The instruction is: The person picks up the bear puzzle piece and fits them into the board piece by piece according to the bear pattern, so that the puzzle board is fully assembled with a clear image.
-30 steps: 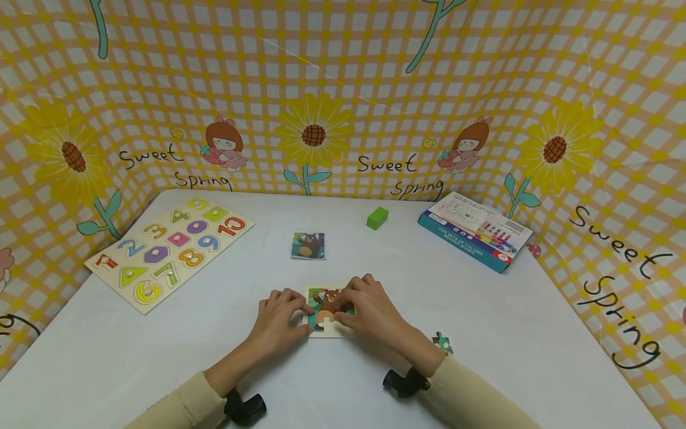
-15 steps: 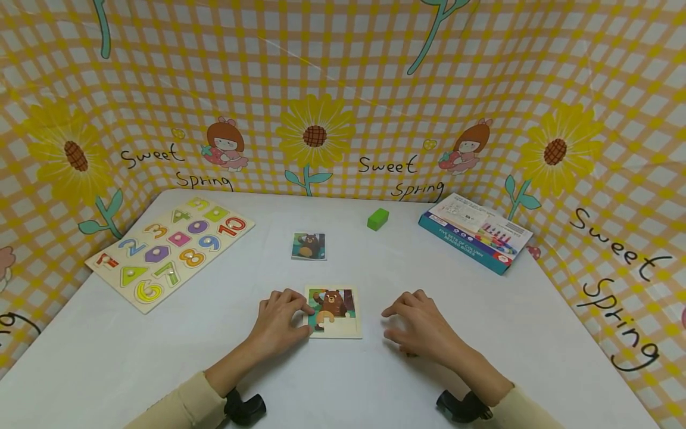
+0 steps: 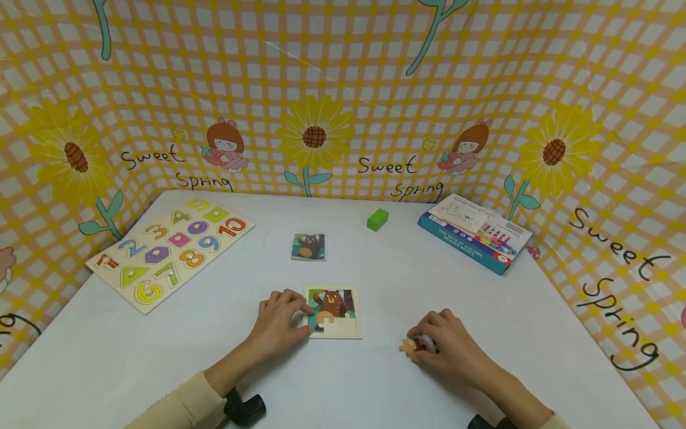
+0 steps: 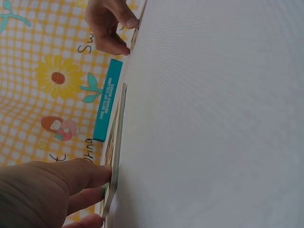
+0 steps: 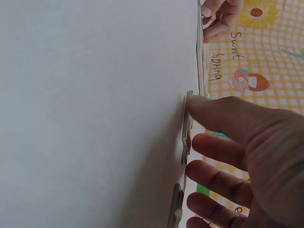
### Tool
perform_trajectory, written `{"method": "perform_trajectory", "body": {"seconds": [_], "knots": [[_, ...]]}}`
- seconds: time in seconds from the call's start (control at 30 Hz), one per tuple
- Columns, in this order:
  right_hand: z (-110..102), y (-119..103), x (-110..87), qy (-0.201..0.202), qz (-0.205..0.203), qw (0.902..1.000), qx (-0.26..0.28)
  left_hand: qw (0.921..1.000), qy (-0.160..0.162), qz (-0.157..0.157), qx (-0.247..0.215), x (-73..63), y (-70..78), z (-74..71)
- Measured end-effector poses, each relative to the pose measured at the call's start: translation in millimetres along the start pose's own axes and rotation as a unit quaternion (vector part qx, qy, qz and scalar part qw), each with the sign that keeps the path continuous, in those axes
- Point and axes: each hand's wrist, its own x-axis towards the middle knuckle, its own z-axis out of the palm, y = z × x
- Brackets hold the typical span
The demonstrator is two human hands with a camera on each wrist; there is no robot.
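In the head view, a bear jigsaw puzzle board (image 3: pixel 343 328) with a cream frame lies at the front middle of the table. Part of its lower picture is bare cream. My left hand (image 3: pixel 281 319) rests thumb and fingertips on the board's left edge, fingers fairly straight. To the right, my right hand (image 3: pixel 455 345) has its thumb and fingers around a tan and brown puzzle piece (image 3: pixel 407 346) low over the table. The right wrist view shows the thumb at one end of this puzzle piece (image 5: pixel 186 126); another puzzle piece (image 5: pixel 175 206) lies beside it, under the fingers.
Behind the board lies a small bear picture card (image 3: pixel 308 246). A number-and-shape peg board (image 3: pixel 171 253) is at the left. A green block (image 3: pixel 377 219) and a teal-sided box (image 3: pixel 474 231) stand at the back right. Patterned cloth (image 3: pixel 343 77) walls the table.
My right hand has left the puzzle board and moved right and toward me, down to the loose puzzle pieces, where its fingers have closed around one. The left hand has stayed on the board.
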Motion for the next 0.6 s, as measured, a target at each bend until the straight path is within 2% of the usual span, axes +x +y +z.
{"method": "perform_trajectory", "body": {"seconds": [0.6], "knots": [[4.0, 7.8, -7.7, 0.028, -0.016, 0.9995, -0.005, 1.0000, -0.004, 0.000, 0.003, 0.0, 0.7, -1.8]]}}
